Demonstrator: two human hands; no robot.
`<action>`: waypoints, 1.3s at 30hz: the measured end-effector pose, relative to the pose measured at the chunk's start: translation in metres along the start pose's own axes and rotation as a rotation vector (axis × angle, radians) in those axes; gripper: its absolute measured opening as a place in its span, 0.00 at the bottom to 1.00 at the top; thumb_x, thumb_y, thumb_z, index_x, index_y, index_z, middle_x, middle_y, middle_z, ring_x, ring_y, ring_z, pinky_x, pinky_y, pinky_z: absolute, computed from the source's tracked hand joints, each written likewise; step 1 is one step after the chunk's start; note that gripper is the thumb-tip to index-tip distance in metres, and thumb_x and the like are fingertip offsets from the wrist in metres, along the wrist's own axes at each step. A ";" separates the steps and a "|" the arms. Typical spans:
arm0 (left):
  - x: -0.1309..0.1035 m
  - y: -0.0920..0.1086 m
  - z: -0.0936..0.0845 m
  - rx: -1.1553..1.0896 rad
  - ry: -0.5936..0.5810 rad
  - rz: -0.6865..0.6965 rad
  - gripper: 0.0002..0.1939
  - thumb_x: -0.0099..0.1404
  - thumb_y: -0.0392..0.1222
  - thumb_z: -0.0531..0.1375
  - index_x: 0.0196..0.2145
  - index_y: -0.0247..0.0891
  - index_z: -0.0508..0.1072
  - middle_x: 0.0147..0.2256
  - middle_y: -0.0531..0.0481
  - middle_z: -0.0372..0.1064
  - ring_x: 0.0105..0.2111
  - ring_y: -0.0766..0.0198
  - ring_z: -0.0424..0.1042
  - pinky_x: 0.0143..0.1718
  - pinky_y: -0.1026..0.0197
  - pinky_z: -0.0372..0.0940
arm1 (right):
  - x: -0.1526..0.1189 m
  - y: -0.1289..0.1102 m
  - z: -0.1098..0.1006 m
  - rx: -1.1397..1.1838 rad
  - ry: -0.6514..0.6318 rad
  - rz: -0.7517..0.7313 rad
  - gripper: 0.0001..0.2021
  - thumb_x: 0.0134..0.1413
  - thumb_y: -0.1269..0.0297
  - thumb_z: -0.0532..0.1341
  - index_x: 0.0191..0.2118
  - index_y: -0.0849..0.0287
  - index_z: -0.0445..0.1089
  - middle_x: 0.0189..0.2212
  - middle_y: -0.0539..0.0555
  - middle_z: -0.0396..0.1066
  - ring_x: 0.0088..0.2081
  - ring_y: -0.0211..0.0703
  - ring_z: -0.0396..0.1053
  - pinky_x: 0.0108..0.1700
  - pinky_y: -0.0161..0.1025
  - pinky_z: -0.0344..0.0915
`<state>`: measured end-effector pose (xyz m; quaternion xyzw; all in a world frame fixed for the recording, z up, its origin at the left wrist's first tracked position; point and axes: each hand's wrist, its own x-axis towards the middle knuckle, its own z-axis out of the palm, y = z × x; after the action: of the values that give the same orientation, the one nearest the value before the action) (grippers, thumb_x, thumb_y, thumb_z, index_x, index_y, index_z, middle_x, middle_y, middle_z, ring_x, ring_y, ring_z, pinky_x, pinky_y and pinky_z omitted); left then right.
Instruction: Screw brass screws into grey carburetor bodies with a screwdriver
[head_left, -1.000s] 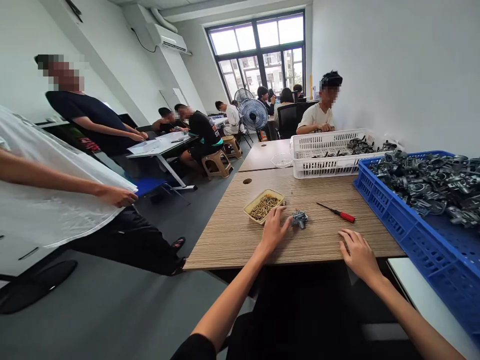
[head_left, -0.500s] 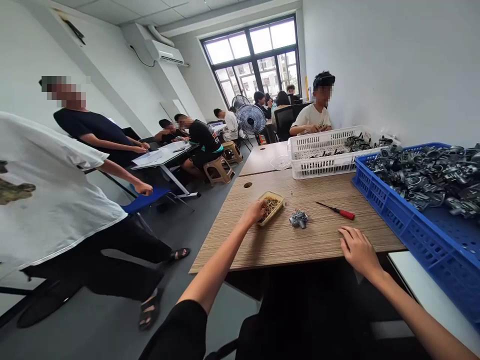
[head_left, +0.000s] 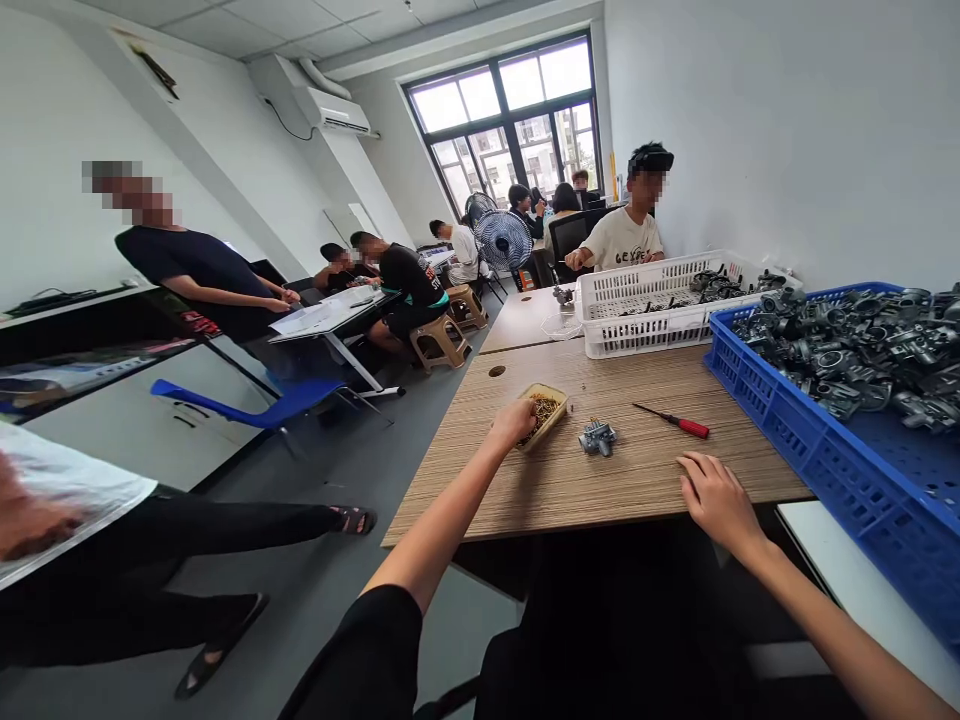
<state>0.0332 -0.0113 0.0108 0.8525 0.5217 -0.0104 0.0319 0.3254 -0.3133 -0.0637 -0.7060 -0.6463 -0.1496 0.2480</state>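
Observation:
My left hand (head_left: 514, 422) is at the left side of a small yellowish tray (head_left: 553, 424) of brass-coloured small parts. Its fingers are closed and dip in among the parts; what they hold, if anything, is hidden. My right hand (head_left: 718, 495) lies on the table's front edge, fingers spread and holding nothing. Between the hands a grey metal carburetor-like part (head_left: 597, 437) sits on the wood-grain table (head_left: 465, 480). A screwdriver with a red handle (head_left: 693, 428) lies behind my right hand, its shaft pointing left.
A blue crate (head_left: 817, 440) full of metal parts stands at the right, beside a white crate (head_left: 637, 335). Across the table sits a person (head_left: 626, 235); another metal part (head_left: 562, 296) is near that person. At the left stand people and a blue chair (head_left: 289, 402).
The person in white at the left has moved further left, partly out of view. The person across the table has raised a hand, and a metal part now shows there. My left hand has closed more.

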 end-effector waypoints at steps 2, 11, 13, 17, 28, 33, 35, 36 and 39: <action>0.002 0.002 0.000 0.003 -0.006 -0.016 0.10 0.63 0.37 0.59 0.39 0.42 0.78 0.42 0.46 0.79 0.42 0.56 0.76 0.39 0.63 0.66 | 0.000 0.000 0.001 -0.006 0.001 0.001 0.17 0.69 0.64 0.50 0.54 0.60 0.73 0.52 0.60 0.75 0.53 0.51 0.71 0.54 0.47 0.67; 0.012 -0.006 0.000 -0.049 -0.033 -0.004 0.05 0.61 0.36 0.61 0.34 0.40 0.78 0.35 0.48 0.79 0.37 0.62 0.76 0.34 0.67 0.64 | 0.000 0.001 0.000 0.012 -0.009 0.006 0.18 0.69 0.64 0.50 0.54 0.59 0.73 0.53 0.60 0.75 0.53 0.52 0.71 0.54 0.47 0.67; 0.013 -0.010 -0.002 -0.068 -0.033 0.003 0.05 0.61 0.36 0.61 0.34 0.39 0.78 0.33 0.49 0.78 0.36 0.62 0.76 0.33 0.68 0.64 | 0.000 0.001 0.000 0.017 -0.016 0.010 0.18 0.69 0.64 0.50 0.54 0.59 0.73 0.53 0.61 0.75 0.53 0.52 0.71 0.54 0.48 0.67; 0.016 -0.022 -0.010 -0.102 -0.016 0.013 0.07 0.62 0.37 0.61 0.37 0.37 0.79 0.34 0.49 0.79 0.36 0.63 0.75 0.32 0.68 0.64 | 0.000 0.000 -0.001 0.035 -0.028 0.022 0.19 0.68 0.64 0.50 0.55 0.58 0.74 0.53 0.61 0.75 0.53 0.53 0.71 0.54 0.49 0.67; 0.015 -0.058 -0.034 -0.117 -0.046 0.084 0.09 0.59 0.36 0.62 0.37 0.37 0.80 0.37 0.47 0.80 0.36 0.62 0.77 0.37 0.67 0.67 | 0.001 0.000 0.000 0.032 -0.021 0.018 0.18 0.68 0.64 0.50 0.54 0.59 0.73 0.53 0.60 0.74 0.54 0.52 0.70 0.54 0.49 0.67; 0.013 -0.062 -0.030 -0.111 -0.080 0.104 0.09 0.59 0.36 0.62 0.36 0.39 0.81 0.37 0.49 0.80 0.36 0.63 0.76 0.37 0.67 0.67 | 0.002 0.000 -0.001 0.038 -0.010 0.014 0.18 0.68 0.63 0.49 0.54 0.58 0.73 0.52 0.61 0.75 0.54 0.53 0.70 0.53 0.50 0.68; 0.012 -0.062 -0.027 -0.110 -0.094 0.109 0.08 0.58 0.36 0.63 0.35 0.40 0.81 0.36 0.50 0.80 0.35 0.63 0.76 0.36 0.68 0.67 | 0.002 0.000 -0.001 0.039 -0.012 0.012 0.18 0.68 0.63 0.49 0.54 0.58 0.73 0.52 0.60 0.75 0.53 0.53 0.70 0.53 0.50 0.68; 0.012 -0.062 -0.026 -0.108 -0.101 0.110 0.07 0.58 0.36 0.63 0.35 0.40 0.81 0.36 0.50 0.79 0.35 0.64 0.76 0.35 0.68 0.66 | 0.002 0.000 -0.002 0.038 -0.012 0.009 0.18 0.68 0.63 0.49 0.54 0.58 0.73 0.52 0.60 0.75 0.53 0.53 0.70 0.53 0.50 0.68; 0.012 -0.061 -0.023 -0.099 -0.113 0.102 0.06 0.56 0.36 0.65 0.33 0.40 0.81 0.33 0.51 0.79 0.34 0.64 0.75 0.34 0.68 0.65 | 0.002 0.001 -0.002 0.036 -0.008 0.004 0.18 0.68 0.63 0.49 0.53 0.58 0.73 0.52 0.60 0.75 0.53 0.53 0.70 0.53 0.50 0.68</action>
<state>-0.0165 0.0284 0.0308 0.8733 0.4750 -0.0313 0.1038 0.3264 -0.3120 -0.0612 -0.7032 -0.6486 -0.1346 0.2585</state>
